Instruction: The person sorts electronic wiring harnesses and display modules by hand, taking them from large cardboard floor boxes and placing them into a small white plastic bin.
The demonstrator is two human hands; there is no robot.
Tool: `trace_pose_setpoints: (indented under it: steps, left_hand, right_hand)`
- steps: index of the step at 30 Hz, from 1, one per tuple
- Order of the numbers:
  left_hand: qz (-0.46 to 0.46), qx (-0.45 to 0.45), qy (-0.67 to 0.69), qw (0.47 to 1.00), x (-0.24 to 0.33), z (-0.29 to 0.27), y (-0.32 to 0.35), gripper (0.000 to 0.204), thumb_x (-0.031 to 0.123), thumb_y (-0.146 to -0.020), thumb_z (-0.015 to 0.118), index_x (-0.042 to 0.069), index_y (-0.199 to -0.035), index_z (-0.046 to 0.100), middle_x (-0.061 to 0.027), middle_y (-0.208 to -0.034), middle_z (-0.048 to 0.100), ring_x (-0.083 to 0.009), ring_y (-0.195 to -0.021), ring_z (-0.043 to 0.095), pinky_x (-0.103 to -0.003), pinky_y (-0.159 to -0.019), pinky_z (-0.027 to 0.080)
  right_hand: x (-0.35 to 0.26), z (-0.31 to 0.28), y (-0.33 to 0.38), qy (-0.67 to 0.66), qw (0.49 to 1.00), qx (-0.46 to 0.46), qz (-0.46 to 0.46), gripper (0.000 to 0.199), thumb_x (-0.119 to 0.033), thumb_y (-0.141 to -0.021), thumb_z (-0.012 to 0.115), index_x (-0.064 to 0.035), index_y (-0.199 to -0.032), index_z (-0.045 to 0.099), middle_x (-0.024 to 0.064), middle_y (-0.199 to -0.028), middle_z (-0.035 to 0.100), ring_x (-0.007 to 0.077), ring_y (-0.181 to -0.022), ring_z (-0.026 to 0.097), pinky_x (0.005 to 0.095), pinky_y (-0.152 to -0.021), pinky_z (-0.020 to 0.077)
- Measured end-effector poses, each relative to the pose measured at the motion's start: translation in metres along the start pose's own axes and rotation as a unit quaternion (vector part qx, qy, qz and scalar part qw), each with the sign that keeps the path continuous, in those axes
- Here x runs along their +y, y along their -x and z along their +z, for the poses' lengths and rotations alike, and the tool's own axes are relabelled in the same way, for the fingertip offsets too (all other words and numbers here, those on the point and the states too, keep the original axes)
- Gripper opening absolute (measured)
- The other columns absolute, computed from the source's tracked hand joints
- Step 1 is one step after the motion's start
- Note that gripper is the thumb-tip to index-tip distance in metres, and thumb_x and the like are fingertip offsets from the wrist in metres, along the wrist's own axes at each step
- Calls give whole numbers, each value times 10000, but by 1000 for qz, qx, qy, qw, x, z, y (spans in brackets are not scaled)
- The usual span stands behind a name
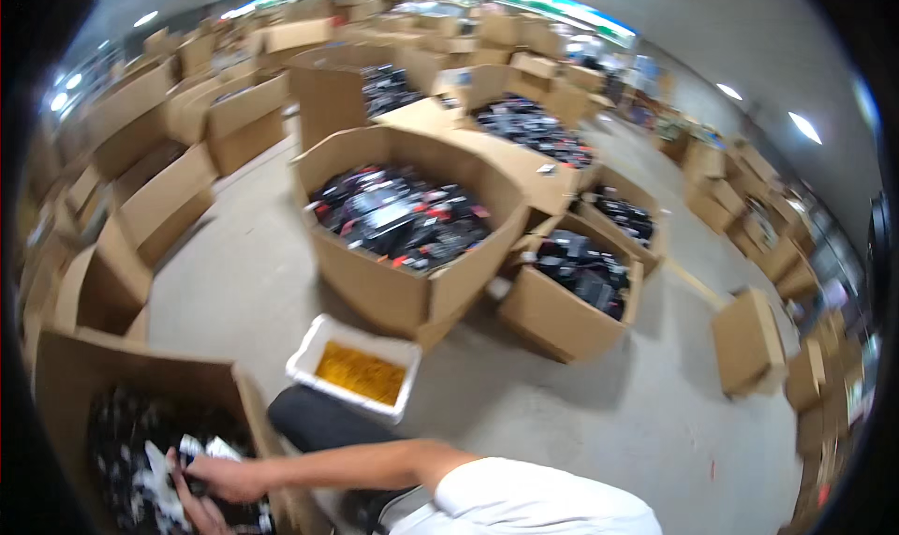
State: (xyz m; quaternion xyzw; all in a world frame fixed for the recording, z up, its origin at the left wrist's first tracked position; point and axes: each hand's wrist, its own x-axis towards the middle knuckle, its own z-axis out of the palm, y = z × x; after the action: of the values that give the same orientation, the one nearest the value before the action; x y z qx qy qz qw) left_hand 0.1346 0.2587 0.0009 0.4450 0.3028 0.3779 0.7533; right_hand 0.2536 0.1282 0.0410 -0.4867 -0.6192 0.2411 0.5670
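Both my hands are together at the lower left, over a tall cardboard box [140, 352] that holds many small black and white pieces [126, 460]. My right hand [229, 477] reaches in from the right, its fingers curled round a small dark thing that is mostly hidden and blurred. Close below it is my left hand [198, 513], cut by the lower edge, its fingers pressed up against the same spot. White, film-like scraps [159, 483] lie beside the fingers.
Ahead on the floor stands a white tub [304, 359] of amber-coloured small pieces. Behind it is a large open carton [375, 296] full of black cartridge-like parts [403, 212]. Smaller cartons [552, 315] of similar parts stand to the right. More boxes [749, 338] line both sides.
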Motion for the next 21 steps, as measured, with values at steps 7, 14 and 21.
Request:
trace_pose_setpoints:
  steps: [7, 14, 21]
  left_hand:
    - [316, 34, -233, 919, 41, 9, 37, 245, 197, -992, 540, 44, -835, 651, -65, -940, 632, -185, -986, 549, -354, -992, 404]
    - [88, 308, 80, 944, 59, 32, 56, 129, 194, -971, 683, 93, -905, 639, 15, -829, 598, -89, -744, 550, -228, -680, 445]
    - [249, 291, -59, 922, 63, 41, 43, 96, 114, -1012, 603, 19, -1019, 618, -16, -825, 646, -105, -738, 590, -274, -669, 475]
  right_hand:
    - [-37, -44, -19, -2, 998, 43, -44, 252, -91, -932, 652, 37, -1148, 623, 198, -1174, 604, 326, -1046, 623, 393, -905, 513]
    - [-33, 68, -14, -32, 995, 92, -32, 268, -2, -935, 633, 32, -1201, 640, 209, -1320, 547, 335, -1173, 588, 374, -981, 481]
    - [-5, 36, -42, 24, 990, 139, -15, 196, 4, -881, 697, 28, -1074, 677, 130, -1071, 682, 251, -999, 660, 326, -862, 530]
